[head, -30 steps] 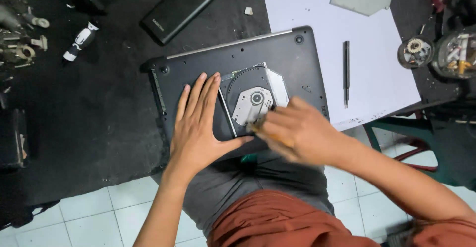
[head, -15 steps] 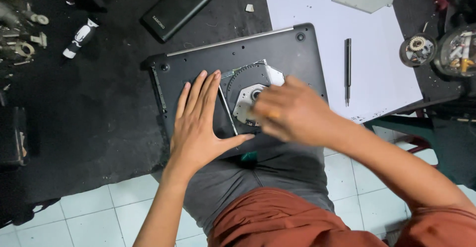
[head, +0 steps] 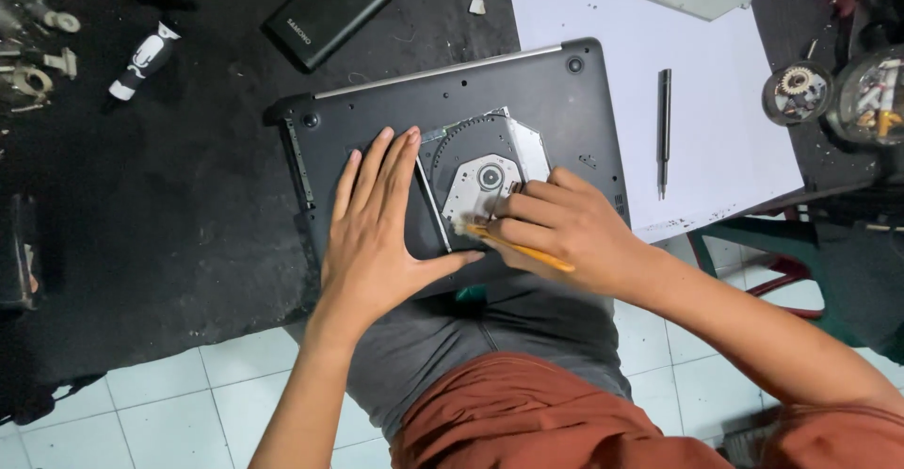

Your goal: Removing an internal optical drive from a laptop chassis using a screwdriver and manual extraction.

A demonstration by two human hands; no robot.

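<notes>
A: Anchor is the upturned laptop (head: 452, 139), dark base up, on the black table (head: 188, 196), its near edge over the lap. Left of it, a small black-and-white bottle (head: 143, 58) and metal bits, well apart.

B: Left hand (head: 377, 234)?

A: Flat on the laptop's near-left part, fingers spread, thumb out, gripping nothing. Pressing down, I'd judge.

B: Middle?

A: Optical drive (head: 490, 163) sits exposed in the laptop's middle, silver plate and spindle showing. Right hand (head: 565, 229) just right of it, fingers pinched round a thin orange stick (head: 527, 250) (brush or tool, can't tell), tip touching the drive's near edge.

B: Risk?

A: Tip could skid onto the spindle or lens and scratch it if pushed hard. The laptop overhangs the table edge, so it could tip toward the lap if the left hand lifts.

B: Right of laptop?

A: White paper (head: 697, 102) with a dark screwdriver (head: 664, 130); an elbow swing could roll it off.
</notes>
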